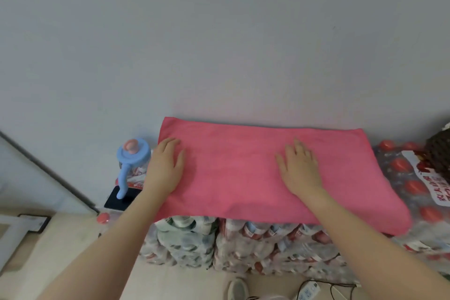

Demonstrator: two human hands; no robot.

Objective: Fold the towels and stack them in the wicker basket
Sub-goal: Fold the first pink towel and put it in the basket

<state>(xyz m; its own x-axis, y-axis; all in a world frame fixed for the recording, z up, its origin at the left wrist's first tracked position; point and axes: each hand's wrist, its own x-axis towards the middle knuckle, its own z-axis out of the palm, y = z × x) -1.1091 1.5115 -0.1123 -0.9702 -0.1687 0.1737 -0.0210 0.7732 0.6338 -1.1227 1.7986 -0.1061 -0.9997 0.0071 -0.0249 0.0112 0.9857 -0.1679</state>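
A pink towel (243, 165) lies spread flat across the top of stacked packs of bottled water, against the wall. My left hand (165, 168) rests flat on the towel's left end, fingers straight. My right hand (300, 169) presses flat on the towel right of its middle, fingers straight and slightly apart. A dark wicker basket (440, 156) shows only partly at the right edge, standing on the bottle packs beyond the towel's right end.
Shrink-wrapped packs of red-capped bottles (255, 248) form the work surface. A blue-lidded jug with a handle (132, 156) stands to the left, with a dark phone (121, 200) below it. A power strip and cable (309, 292) lie on the floor beside a shoe (237, 290).
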